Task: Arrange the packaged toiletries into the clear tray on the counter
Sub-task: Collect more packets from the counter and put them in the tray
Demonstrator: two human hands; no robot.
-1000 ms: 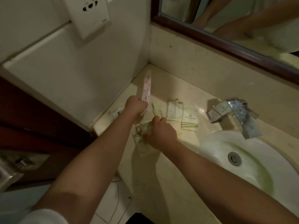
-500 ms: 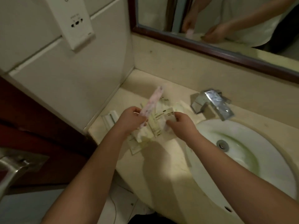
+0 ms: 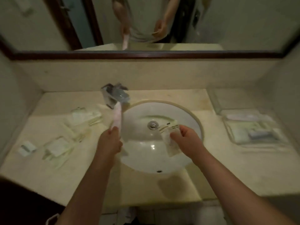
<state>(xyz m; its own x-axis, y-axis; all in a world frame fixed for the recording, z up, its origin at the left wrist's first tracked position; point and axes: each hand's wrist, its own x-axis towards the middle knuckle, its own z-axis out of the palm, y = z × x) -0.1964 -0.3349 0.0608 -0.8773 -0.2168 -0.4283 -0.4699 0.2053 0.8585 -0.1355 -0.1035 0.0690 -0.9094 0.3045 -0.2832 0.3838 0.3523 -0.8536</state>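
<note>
- Hands are hovering over the white sink [image 3: 146, 159], one to each side of the drain [image 3: 152, 124].
- The left hand [image 3: 110, 142] is gripping a long pink packet [image 3: 117, 116] by its lower end, fingers clamped round it; the packet is pointing up and away, its far end showing in front of the faucet [image 3: 115, 95].
- The right hand [image 3: 186, 140] is pinching a small bunch of pale sachets [image 3: 169, 135], which are fanning out above the bowl; I cannot tell how many.
- More packaged toiletries are lying on the table [image 3: 162, 187] to the left of the sink: a blurred pile of packets [image 3: 82, 117] near the faucet, a flat packet [image 3: 57, 147] closer to the front, and a small white packet [image 3: 26, 148] by itself near the left wall.
- The clear tray [image 3: 230, 137] is sitting on the table well to the right of the sink, against the right wall, with several packaged items [image 3: 253, 132] already lying flat inside it.
- The mirror [image 3: 146, 21] above the backsplash is reflecting both arms and the pink packet.
</note>
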